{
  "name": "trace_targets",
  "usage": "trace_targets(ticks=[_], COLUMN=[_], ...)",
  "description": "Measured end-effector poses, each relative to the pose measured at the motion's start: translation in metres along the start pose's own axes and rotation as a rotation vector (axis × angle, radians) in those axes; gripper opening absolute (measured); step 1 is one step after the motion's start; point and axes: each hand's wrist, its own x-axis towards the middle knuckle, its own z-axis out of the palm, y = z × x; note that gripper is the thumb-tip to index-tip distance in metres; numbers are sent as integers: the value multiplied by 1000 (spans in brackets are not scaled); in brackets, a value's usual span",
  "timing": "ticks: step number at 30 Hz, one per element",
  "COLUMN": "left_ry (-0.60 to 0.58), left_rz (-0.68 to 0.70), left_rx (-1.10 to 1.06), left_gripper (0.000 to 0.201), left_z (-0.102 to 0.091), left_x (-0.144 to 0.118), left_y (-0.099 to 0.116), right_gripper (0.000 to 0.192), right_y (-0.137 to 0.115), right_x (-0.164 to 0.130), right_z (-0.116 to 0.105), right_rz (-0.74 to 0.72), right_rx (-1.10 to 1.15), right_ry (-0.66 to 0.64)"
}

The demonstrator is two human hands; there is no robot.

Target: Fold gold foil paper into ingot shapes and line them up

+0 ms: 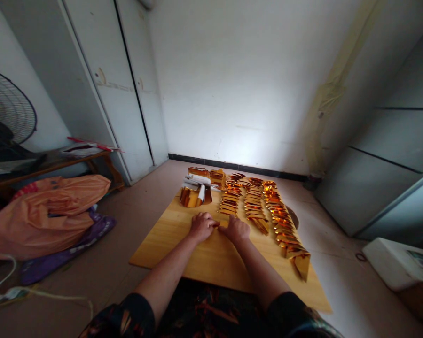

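Over the middle of a wooden board [211, 260], my left hand [201, 226] and my right hand [237, 230] are close together. Both have curled fingers on a small piece of gold foil paper [216, 225], mostly hidden between them. Just beyond my right hand, folded gold foil papers [229, 202] lie overlapping in a row. A second row [255, 204] and a longer third row [284, 220] run along the right side. Past my left hand sits a curled stack of gold sheets [190, 196] with white backs.
White rolled paper [197, 180] lies at the board's far edge. A fan [9, 103] and a low wooden bench [49, 163] stand left, with an orange plastic bag [52, 220] on the floor. Grey cabinets [109, 84] rise behind. A white box [396, 263] is at right.
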Motion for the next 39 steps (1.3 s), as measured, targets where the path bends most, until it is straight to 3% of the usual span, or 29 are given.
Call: trace_targets(ticks=[5, 11, 15, 19, 23, 27, 31, 39], left_ry=[13, -54, -65, -57, -35, 38, 95, -7], left_rz=[-20, -2, -5, -1, -14, -138, -316, -375], left_rx=[-9, -5, 8, 6, -6, -32, -25, -71], left_gripper=[23, 31, 35, 36, 32, 19, 24, 10], left_z=[2, -4, -5, -2, 0, -4, -8, -6], left_x=[2, 3, 2, 2, 2, -3, -6, 1], left_y=[-1, -1, 0, 0, -2, -2, -1, -1], right_gripper=[46, 16, 18, 25, 22, 19, 11, 21], right_y=[4, 23, 26, 13, -3, -5, -4, -20], right_x=[3, 8, 14, 28, 42, 48, 48, 39], right_z=[-1, -4, -1, 8, 25, 34, 30, 15], right_rz=[12, -7, -35, -208, -263, -243, -245, -230], right_rx=[10, 129, 170, 361, 491, 484, 439, 245], right_ry=[-35, -61, -1, 113, -7, -68, -96, -74])
